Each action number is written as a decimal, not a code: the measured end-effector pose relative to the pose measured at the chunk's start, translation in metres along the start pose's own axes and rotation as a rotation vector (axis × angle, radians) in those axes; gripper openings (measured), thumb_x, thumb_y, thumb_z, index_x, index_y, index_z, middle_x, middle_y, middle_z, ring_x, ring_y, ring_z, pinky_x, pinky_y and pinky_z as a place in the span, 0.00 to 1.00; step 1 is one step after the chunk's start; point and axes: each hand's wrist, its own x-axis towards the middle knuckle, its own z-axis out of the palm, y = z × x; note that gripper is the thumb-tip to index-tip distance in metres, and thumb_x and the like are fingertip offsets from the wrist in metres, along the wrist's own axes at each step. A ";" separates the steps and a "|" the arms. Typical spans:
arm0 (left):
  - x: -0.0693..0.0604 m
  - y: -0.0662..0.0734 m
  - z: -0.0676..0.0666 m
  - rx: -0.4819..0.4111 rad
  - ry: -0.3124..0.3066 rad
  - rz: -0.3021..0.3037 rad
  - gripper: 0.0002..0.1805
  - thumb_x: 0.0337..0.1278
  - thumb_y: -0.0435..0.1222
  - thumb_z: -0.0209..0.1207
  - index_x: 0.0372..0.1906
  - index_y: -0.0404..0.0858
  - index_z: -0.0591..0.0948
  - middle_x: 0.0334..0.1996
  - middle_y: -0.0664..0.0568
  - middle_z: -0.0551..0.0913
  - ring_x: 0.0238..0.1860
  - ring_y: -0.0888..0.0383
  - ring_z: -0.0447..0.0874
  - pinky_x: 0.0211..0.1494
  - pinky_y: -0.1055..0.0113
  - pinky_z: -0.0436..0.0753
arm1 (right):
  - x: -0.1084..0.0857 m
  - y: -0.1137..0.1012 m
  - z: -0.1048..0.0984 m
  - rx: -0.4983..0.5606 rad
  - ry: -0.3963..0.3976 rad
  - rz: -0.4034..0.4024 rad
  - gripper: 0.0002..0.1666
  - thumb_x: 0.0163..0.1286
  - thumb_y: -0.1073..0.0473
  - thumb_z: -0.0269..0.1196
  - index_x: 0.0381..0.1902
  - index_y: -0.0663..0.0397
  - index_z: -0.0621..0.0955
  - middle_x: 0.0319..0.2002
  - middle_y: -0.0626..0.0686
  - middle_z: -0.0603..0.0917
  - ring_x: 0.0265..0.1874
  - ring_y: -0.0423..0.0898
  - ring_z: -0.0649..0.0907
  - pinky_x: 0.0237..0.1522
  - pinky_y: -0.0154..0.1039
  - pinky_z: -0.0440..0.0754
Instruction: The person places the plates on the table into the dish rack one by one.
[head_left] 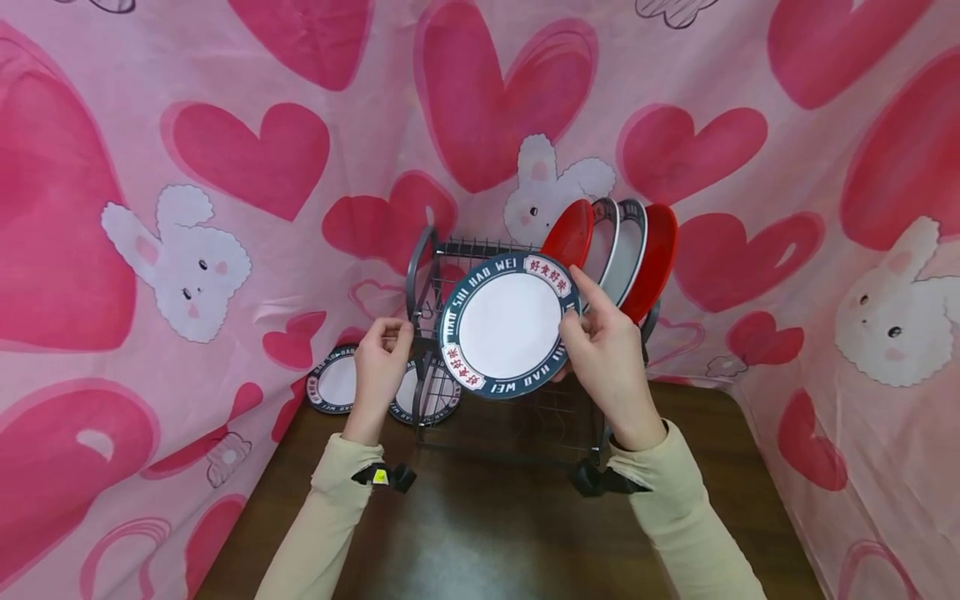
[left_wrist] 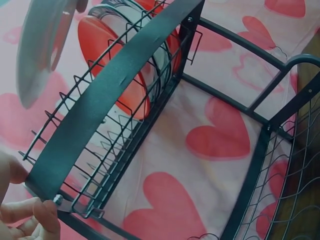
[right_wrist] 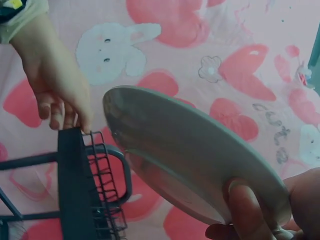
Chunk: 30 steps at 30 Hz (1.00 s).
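As the left hand (head_left: pixel 382 354) grips the rack's near-left corner, the right hand (head_left: pixel 603 346) pinches a round plate (head_left: pixel 510 325) by its rim!

From the head view, what a face on this plate: smooth white centre, dark blue-green border, pale "HAO SHI HAO WEI" lettering, two white panels of red characters, all tilted up in front of the black wire rack (head_left: pixel 480 247), with red plates (head_left: pixel 657 258) and dark-bordered white plates (head_left: pixel 630 242) standing at its right; over to the left wrist, it's nearly edge-on, pale and glossy at upper left, while curled fingers meet the rack's corner; and at the right wrist, there's the plain greyish underside, a raised ring showing, fingers clamped at its lower right edge!
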 end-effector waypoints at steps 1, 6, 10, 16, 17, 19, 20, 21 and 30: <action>0.000 0.000 0.000 0.005 -0.005 0.000 0.12 0.73 0.38 0.60 0.49 0.33 0.84 0.37 0.41 0.86 0.27 0.62 0.81 0.26 0.72 0.75 | 0.001 -0.001 0.000 -0.016 0.007 -0.008 0.35 0.77 0.61 0.57 0.80 0.45 0.67 0.28 0.59 0.86 0.20 0.49 0.85 0.25 0.38 0.86; 0.001 0.001 0.001 -0.004 -0.032 -0.025 0.13 0.75 0.39 0.59 0.52 0.32 0.83 0.39 0.39 0.85 0.28 0.50 0.85 0.25 0.71 0.80 | 0.007 -0.008 -0.002 -0.095 0.037 -0.057 0.35 0.77 0.62 0.57 0.79 0.47 0.67 0.28 0.58 0.87 0.20 0.47 0.85 0.23 0.37 0.84; 0.001 0.003 0.001 -0.029 -0.050 -0.041 0.15 0.76 0.40 0.58 0.53 0.32 0.82 0.41 0.38 0.86 0.30 0.44 0.87 0.29 0.64 0.86 | 0.013 -0.014 -0.003 -0.181 0.068 -0.119 0.34 0.76 0.63 0.57 0.79 0.49 0.68 0.31 0.59 0.88 0.19 0.47 0.84 0.22 0.34 0.83; 0.002 0.002 0.002 -0.008 -0.066 -0.026 0.16 0.74 0.40 0.60 0.55 0.32 0.82 0.43 0.38 0.86 0.34 0.37 0.88 0.28 0.71 0.83 | 0.022 -0.021 -0.004 -0.268 0.114 -0.195 0.35 0.75 0.64 0.58 0.79 0.53 0.68 0.48 0.62 0.89 0.17 0.47 0.82 0.23 0.36 0.83; 0.002 0.002 0.002 -0.008 -0.067 -0.025 0.16 0.74 0.39 0.60 0.55 0.32 0.82 0.43 0.38 0.86 0.34 0.37 0.88 0.27 0.72 0.82 | 0.024 -0.022 -0.004 -0.280 0.120 -0.203 0.35 0.75 0.64 0.58 0.79 0.53 0.68 0.49 0.62 0.89 0.16 0.48 0.81 0.24 0.38 0.83; 0.002 0.002 0.001 -0.008 -0.064 -0.024 0.15 0.74 0.39 0.60 0.54 0.32 0.82 0.43 0.38 0.86 0.32 0.40 0.88 0.27 0.73 0.82 | 0.028 -0.025 -0.003 -0.303 0.137 -0.217 0.35 0.75 0.64 0.58 0.78 0.54 0.68 0.49 0.62 0.89 0.16 0.48 0.80 0.26 0.42 0.85; 0.002 0.002 0.001 -0.008 -0.062 -0.022 0.15 0.74 0.39 0.60 0.54 0.32 0.82 0.42 0.39 0.86 0.30 0.44 0.88 0.27 0.73 0.82 | 0.030 -0.027 -0.003 -0.315 0.144 -0.226 0.35 0.75 0.64 0.58 0.78 0.55 0.68 0.46 0.62 0.89 0.16 0.48 0.80 0.27 0.44 0.85; 0.002 0.003 0.001 -0.009 -0.061 -0.022 0.14 0.74 0.38 0.60 0.53 0.32 0.83 0.42 0.39 0.86 0.27 0.48 0.87 0.27 0.73 0.82 | 0.032 -0.028 -0.003 -0.327 0.150 -0.234 0.34 0.75 0.64 0.57 0.78 0.56 0.68 0.42 0.62 0.89 0.15 0.49 0.78 0.27 0.45 0.85; 0.003 0.003 0.001 -0.024 -0.050 -0.007 0.12 0.73 0.36 0.59 0.51 0.32 0.84 0.41 0.39 0.87 0.18 0.68 0.79 0.28 0.74 0.80 | 0.052 -0.036 -0.003 -0.439 0.191 -0.304 0.34 0.74 0.65 0.57 0.77 0.61 0.68 0.26 0.63 0.83 0.14 0.52 0.77 0.28 0.47 0.85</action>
